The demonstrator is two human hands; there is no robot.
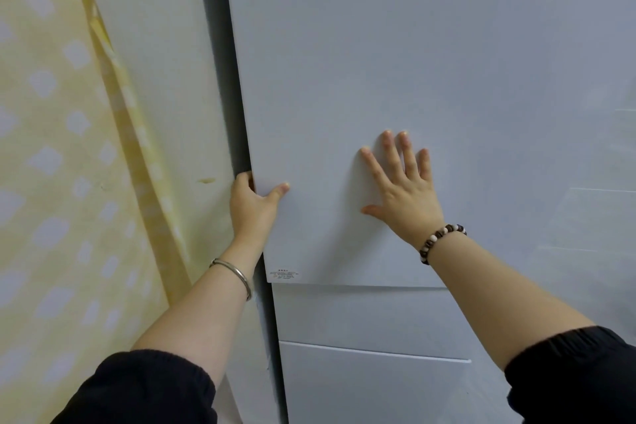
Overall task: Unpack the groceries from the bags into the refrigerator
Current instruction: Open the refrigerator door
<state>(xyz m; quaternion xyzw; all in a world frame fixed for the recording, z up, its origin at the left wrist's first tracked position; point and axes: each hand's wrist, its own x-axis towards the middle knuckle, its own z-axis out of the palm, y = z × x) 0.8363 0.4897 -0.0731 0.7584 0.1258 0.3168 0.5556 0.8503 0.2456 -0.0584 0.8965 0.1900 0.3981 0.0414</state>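
**Both hands on the refrigerator door**

The left hand (253, 203) grips the left edge of the refrigerator's upper door (430, 79), fingers curled round the edge, thumb on the front. The right hand (402, 189) lies flat against the door front, fingers straight and spread. A lower drawer (371, 317) sits beneath. A yellow patterned curtain (58, 148) hangs to the left.

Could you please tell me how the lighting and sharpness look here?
Head view: light is soft and even, no strong glare on the refrigerator door; the right hand casts a faint shadow on it; the door's small label is too blurred to read.
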